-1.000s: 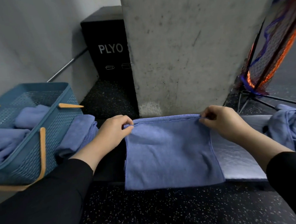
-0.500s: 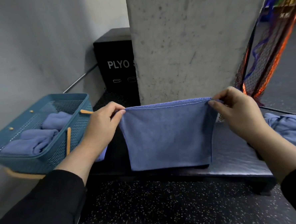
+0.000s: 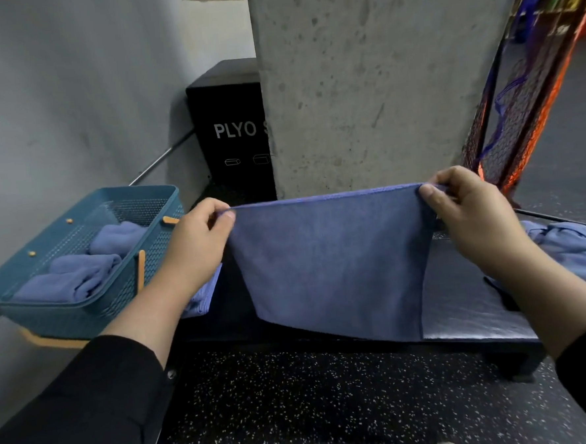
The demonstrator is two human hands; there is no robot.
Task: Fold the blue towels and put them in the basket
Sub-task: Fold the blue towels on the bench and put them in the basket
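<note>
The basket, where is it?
The teal basket sits at the left of the head view, beside the person's left hand, with folded blue towels inside it, left of the black bench.

White letters "PLYO" stand on the black box [image 3: 230, 122] front.

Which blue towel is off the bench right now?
The towel pinched by left hand and right hand; the others lie in the basket or heaped.

The towel pile [image 3: 575, 256] got cut off at the right edge, and the held towel [image 3: 335, 267] hid the bench [image 3: 468, 300] behind it.
</note>
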